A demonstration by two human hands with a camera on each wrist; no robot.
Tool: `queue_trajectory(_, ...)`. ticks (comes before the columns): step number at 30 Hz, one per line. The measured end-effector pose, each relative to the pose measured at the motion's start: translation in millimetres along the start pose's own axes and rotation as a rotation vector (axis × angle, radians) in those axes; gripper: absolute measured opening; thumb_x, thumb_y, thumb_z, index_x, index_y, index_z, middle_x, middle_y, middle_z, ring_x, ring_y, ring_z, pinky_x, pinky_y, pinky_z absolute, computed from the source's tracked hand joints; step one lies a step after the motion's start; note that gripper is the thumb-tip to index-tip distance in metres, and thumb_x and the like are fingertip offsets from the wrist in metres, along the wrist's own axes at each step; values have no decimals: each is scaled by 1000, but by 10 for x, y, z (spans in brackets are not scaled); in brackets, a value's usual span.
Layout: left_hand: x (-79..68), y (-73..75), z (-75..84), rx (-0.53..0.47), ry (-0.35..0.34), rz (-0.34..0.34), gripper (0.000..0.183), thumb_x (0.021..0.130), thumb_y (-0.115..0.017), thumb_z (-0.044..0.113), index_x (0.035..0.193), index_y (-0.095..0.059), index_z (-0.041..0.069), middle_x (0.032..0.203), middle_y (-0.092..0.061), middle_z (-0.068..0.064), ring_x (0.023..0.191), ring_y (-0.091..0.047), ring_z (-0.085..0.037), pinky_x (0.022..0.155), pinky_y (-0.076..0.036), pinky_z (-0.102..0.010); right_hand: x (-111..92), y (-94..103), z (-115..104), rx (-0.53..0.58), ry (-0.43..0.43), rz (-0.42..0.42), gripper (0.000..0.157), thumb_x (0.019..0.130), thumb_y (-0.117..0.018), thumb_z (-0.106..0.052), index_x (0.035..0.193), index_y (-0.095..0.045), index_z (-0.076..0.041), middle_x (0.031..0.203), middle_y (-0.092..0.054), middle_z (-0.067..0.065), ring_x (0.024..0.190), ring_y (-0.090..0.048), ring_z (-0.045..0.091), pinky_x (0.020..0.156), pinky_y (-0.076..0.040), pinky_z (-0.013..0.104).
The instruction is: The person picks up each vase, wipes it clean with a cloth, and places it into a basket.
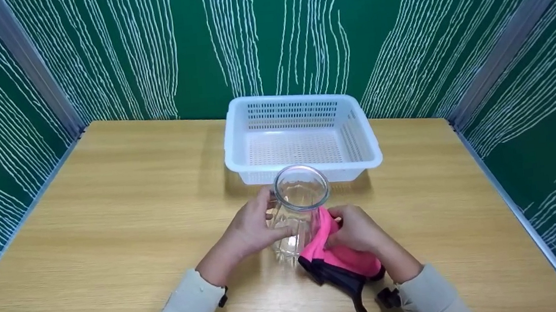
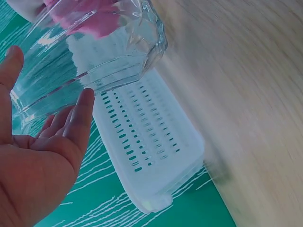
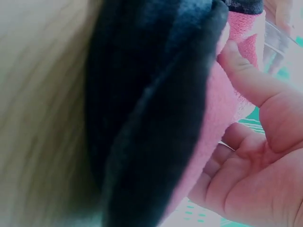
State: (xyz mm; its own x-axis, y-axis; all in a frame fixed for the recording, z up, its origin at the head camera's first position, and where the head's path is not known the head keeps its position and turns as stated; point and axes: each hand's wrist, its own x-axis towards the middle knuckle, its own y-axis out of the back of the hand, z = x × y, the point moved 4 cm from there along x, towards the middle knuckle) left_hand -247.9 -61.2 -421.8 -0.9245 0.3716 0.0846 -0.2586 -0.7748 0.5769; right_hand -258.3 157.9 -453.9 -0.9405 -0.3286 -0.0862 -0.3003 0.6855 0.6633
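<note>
A clear glass jar (image 1: 295,225) with a wide round mouth leans a little in front of the basket. My left hand (image 1: 252,230) grips its left side, thumb in front and fingers behind. In the left wrist view the jar's ribbed wall (image 2: 109,71) lies against the fingertips, with pink showing through the glass. Against the jar's right side, my right hand (image 1: 359,227) pinches a pink cloth with black trim (image 1: 352,261). Its black edge and a strap hang down toward the table. Close up, the right wrist view shows the cloth's fuzzy pink surface (image 3: 220,106) between thumb and fingers.
Just behind the jar, a white perforated plastic basket (image 1: 373,144) stands on the wooden table (image 1: 134,200). Green panels with wavy white lines (image 1: 191,47) rise at the back and both sides, joined by metal posts (image 1: 506,32).
</note>
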Motion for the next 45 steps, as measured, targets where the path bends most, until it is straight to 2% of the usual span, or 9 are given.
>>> queue_trajectory(3,0,-18,-11,-56,1,5,84,72,-84,33,140,-37,21,139,-51,-7,122,-56,-27,102,-50,-43,-15,8,23,17,36,6,44,65,-83,-5,107,-71,-9,88,-69,4,75,-63,14,64,-54,24)
queue_trajectory(8,15,-16,2,-130,-21,24,80,71,-85,18,140,-43,17,139,-42,-5,123,-52,-26,97,-53,-34,-41,31,27,83,77,50,45,67,-83,-4,110,-70,-10,92,-69,4,78,-59,12,67,-51,21)
queue_trajectory(13,29,36,32,-42,-21,50,76,70,-86,22,136,-50,14,132,-47,-3,118,-52,-23,95,-53,-34,-49,96,-53,151,101,134,38,67,-83,-6,103,-71,-9,91,-67,4,80,-56,12,68,-49,20)
queue_trajectory(17,35,85,41,23,-4,50,77,68,-87,27,136,-52,18,132,-51,0,118,-55,-21,96,-53,-36,-44,154,-119,222,113,206,31,67,-82,-4,95,-71,-7,86,-62,2,78,-52,13,65,-46,20)
queue_trajectory(23,50,112,46,53,-9,21,75,71,-85,24,138,-51,26,133,-52,-1,120,-58,-21,97,-53,-35,-23,229,-187,451,128,240,37,70,-78,3,106,-71,-1,90,-64,-1,79,-55,12,67,-49,20)
queue_trajectory(26,56,106,42,50,-11,2,75,72,-84,22,139,-51,28,132,-52,-1,121,-58,-22,101,-51,-38,-23,276,-241,499,167,233,34,73,-74,7,107,-69,1,91,-65,0,79,-54,13,66,-50,21)
queue_trajectory(30,56,104,34,51,-4,-18,73,73,-83,21,138,-52,29,132,-53,-1,123,-57,-23,106,-46,-42,-14,316,-311,474,227,179,33,77,-70,8,108,-70,-1,96,-65,5,82,-55,15,68,-51,22)
queue_trajectory(37,56,113,41,9,-30,-24,62,73,-83,16,130,-59,25,129,-55,-2,122,-58,-26,103,-49,-45,29,347,-383,306,273,81,35,79,-63,9,111,-68,-4,107,-63,12,90,-54,16,74,-53,23)
queue_trajectory(45,47,103,32,30,-17,-13,61,73,-83,18,129,-59,24,125,-56,0,122,-57,-26,105,-47,-46,54,349,-350,194,262,49,28,78,-64,8,102,-69,-6,97,-64,7,88,-54,15,74,-54,23)
